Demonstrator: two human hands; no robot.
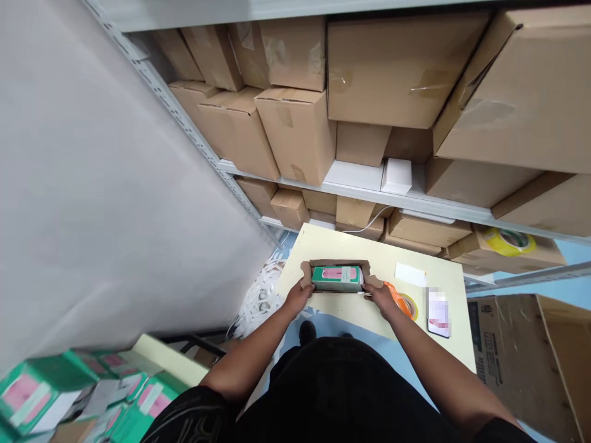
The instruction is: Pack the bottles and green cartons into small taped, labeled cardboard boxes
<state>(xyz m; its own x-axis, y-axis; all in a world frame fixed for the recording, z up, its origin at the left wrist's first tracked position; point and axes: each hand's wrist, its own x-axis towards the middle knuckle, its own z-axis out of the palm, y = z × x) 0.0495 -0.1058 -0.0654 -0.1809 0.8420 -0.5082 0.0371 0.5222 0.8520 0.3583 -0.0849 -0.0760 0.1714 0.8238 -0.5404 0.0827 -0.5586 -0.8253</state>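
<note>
A small brown cardboard box lies open on the cream table, its end flaps spread to the sides. Inside it sits a green and pink printed box with a pale label. My left hand grips the cardboard box's left end, fingers bent round the edge by the flap. At the opposite end, my right hand holds the right near corner; some of its fingers are hidden. Close beside the right hand lies an orange tape dispenser with a roll of tape.
A phone and a white paper lie on the table's right side. Shelves of cartons rise behind, with a yellow tape roll. Several green and pink boxes are piled lower left. A large open carton stands right.
</note>
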